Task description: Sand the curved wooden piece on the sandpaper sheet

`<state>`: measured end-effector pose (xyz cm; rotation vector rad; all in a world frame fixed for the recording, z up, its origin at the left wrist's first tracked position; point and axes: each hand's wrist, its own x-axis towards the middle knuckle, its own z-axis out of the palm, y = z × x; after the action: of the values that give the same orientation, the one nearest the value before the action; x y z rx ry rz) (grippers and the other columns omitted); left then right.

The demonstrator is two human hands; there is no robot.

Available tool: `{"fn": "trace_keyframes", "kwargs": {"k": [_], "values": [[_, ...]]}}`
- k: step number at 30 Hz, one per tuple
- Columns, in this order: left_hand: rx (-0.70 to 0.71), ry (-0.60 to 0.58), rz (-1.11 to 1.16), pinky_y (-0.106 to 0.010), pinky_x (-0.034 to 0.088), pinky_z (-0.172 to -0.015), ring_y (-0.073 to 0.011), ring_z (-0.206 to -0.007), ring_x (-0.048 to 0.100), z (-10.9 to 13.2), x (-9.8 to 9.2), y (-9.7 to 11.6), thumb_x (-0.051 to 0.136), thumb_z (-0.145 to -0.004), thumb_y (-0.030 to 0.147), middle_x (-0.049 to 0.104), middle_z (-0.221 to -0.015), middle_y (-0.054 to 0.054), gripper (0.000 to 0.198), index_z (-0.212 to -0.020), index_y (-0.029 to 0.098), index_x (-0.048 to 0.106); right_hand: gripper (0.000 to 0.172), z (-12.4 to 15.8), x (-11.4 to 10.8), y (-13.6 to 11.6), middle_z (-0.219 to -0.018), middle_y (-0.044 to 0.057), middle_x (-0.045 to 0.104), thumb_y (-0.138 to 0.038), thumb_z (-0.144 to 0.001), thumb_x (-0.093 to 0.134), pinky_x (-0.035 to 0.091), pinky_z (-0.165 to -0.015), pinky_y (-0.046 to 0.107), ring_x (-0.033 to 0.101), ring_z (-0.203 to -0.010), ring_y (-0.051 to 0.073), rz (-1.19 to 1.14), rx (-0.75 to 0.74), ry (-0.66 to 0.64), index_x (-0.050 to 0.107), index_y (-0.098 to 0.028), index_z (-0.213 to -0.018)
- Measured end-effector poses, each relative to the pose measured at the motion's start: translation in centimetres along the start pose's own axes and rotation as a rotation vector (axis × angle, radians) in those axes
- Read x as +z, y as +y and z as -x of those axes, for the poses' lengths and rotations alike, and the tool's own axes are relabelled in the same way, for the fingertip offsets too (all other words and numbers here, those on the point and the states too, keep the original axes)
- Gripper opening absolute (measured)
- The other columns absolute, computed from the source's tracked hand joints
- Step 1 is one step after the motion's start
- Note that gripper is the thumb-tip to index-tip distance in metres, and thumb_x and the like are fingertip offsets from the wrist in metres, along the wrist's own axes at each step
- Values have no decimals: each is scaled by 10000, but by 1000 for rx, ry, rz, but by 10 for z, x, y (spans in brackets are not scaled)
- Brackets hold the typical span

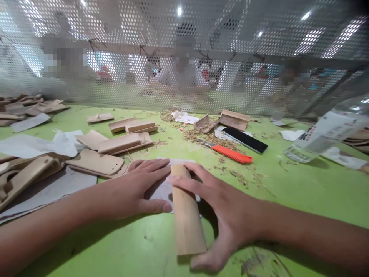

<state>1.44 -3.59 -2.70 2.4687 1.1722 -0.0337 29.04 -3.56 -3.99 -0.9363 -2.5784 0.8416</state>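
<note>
My right hand [221,207] grips a long, pale tan wooden block [187,215] with a slightly rounded top. Its thumb is at the near end, and the fingers reach over the far part. To the left, my left hand [144,188] lies flat with fingers stretched out on a whitish sheet [184,161], holding nothing. Part of that sheet is hidden under the hand and the block. Beyond my right hand lies a cutter knife [232,153] with an orange handle, its blade pointing left among shavings.
Tan curved pieces [98,161] lie stacked at left, with white paper [57,144] among them. A black phone [245,139] rests behind the knife. At right stands a tilted-looking clear bottle [325,132]. A perforated metal screen [121,77] borders the green table [288,184]; people show behind it.
</note>
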Motion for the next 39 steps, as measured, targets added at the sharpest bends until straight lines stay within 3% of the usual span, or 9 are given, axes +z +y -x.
{"fn": "trace_keyframes", "kwargs": {"k": [6,11,16,18,21,26,30,36,39], "values": [[-76,-20,2,-671,185,-1221,-452,-1565,170,0,0,-1,546,-905,817,191,-1731,-107,988,-1668,258,261,1170,-8,-4,6,-1682,216,212,-758,-659,795,281,-1179,712,269,-1520,496,123,203,178,346,-271,-1623],[1,-16,-8,-645,180,-1232,-414,-1569,193,0,-1,1,497,-954,786,200,-1731,-98,881,-1650,276,319,1235,-2,1,-1,-1680,151,240,-777,-514,862,343,-1149,705,335,-1485,504,40,-2,-22,395,-386,-1588],[-82,-33,-6,-680,159,-1223,-443,-1574,136,0,0,-1,510,-908,844,161,-1737,-109,1014,-1678,254,217,1198,-5,-3,8,-1662,215,260,-765,-655,799,300,-1188,686,312,-1508,462,111,193,202,318,-259,-1628],[-43,-20,5,-673,174,-1222,-438,-1568,168,0,1,-1,516,-923,824,193,-1731,-110,963,-1665,261,271,1257,-3,0,6,-1686,197,201,-793,-591,821,342,-1159,691,309,-1506,482,49,121,120,304,-318,-1633],[5,14,17,-666,193,-1219,-433,-1552,232,0,0,-1,549,-942,772,252,-1716,-114,876,-1637,278,351,1276,-2,1,5,-1662,160,265,-784,-492,874,377,-1144,672,355,-1484,482,5,-15,17,373,-386,-1596],[-67,-19,2,-666,165,-1226,-438,-1572,156,1,-1,0,548,-915,807,189,-1726,-130,990,-1672,244,248,1213,-7,-7,14,-1686,217,218,-791,-647,793,281,-1188,699,284,-1522,480,125,211,183,317,-272,-1634],[-35,-13,18,-657,181,-1228,-428,-1567,190,1,-2,2,555,-933,777,223,-1721,-103,893,-1645,285,334,1322,-3,-2,10,-1698,174,189,-783,-454,885,325,-1153,709,308,-1496,521,32,-2,-20,373,-376,-1603],[-77,-17,-1,-672,166,-1226,-442,-1570,159,1,-1,3,553,-920,797,201,-1724,-118,972,-1670,258,253,1186,-10,-6,15,-1659,220,277,-758,-675,799,280,-1184,702,295,-1515,469,141,169,203,294,-273,-1632],[-45,-13,8,-657,179,-1229,-429,-1568,185,1,-1,2,542,-941,777,215,-1723,-109,918,-1664,278,276,1318,-5,-1,4,-1700,222,169,-813,-559,825,336,-1135,729,283,-1507,528,104,66,64,263,-323,-1646]]}}
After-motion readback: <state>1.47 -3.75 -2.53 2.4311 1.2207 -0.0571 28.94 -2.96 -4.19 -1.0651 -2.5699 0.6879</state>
